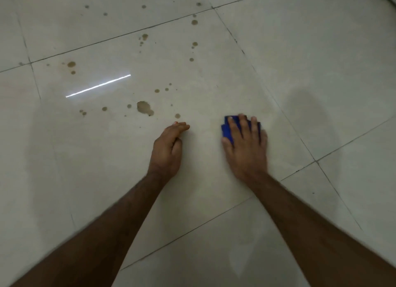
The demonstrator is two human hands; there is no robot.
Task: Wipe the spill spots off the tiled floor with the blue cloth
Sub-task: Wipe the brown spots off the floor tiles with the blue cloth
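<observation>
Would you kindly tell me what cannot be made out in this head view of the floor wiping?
- Most of the cloth: covered by the right hand; its size and folds are hidden.
- Floor under the cloth: hidden, so any spot there cannot be seen.
- Left hand: seen edge-on; whether it touches the floor is unclear.
- Far spots: too small and blurred to tell wet from dry.
- Spill's extent: cut off by the top edge.

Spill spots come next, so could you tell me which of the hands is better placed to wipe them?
Right: the right hand already presses the cloth; the left hand holds nothing.
</observation>
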